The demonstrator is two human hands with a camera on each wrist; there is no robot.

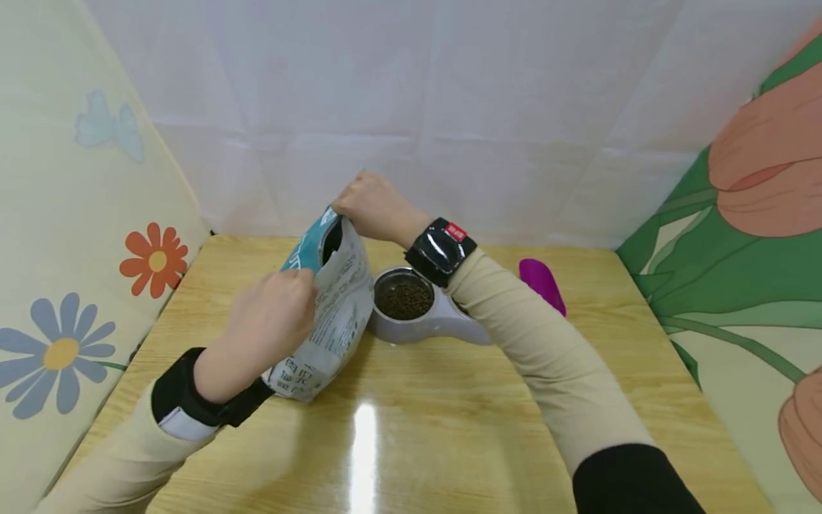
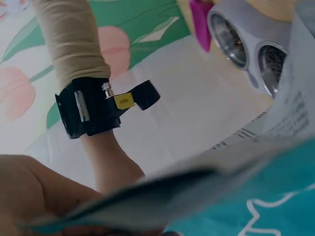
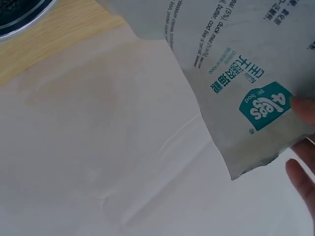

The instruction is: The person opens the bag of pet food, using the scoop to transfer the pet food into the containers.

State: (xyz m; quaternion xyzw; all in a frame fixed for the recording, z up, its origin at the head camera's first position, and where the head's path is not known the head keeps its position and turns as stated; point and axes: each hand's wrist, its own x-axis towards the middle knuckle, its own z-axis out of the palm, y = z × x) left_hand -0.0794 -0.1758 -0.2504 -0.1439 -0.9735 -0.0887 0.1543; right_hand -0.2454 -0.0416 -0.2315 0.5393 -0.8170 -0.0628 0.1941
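Note:
A teal and white pet food bag [image 1: 337, 314] stands tilted on the table, its torn top edge gaping into a dark inside. My left hand [image 1: 272, 321] grips the near corner of its mouth. At the far corner, my right hand [image 1: 379, 207] pinches the rim; the right wrist view shows thumb and fingers at the bag's printed panel [image 3: 246, 64]. Just right of the bag sits a pale double bowl stand [image 1: 417, 330] with metal bowls. Brown kibble [image 1: 403, 298] lies in the left bowl. My right forearm partly covers the other bowl.
A magenta scoop-like piece [image 1: 542, 284] lies behind my right forearm, partly hidden by it. The glossy wooden table [image 1: 449, 428] meets a white cloth backdrop [image 1: 501, 107] at the back. Flower-printed panels [image 1: 61, 353] flank both sides.

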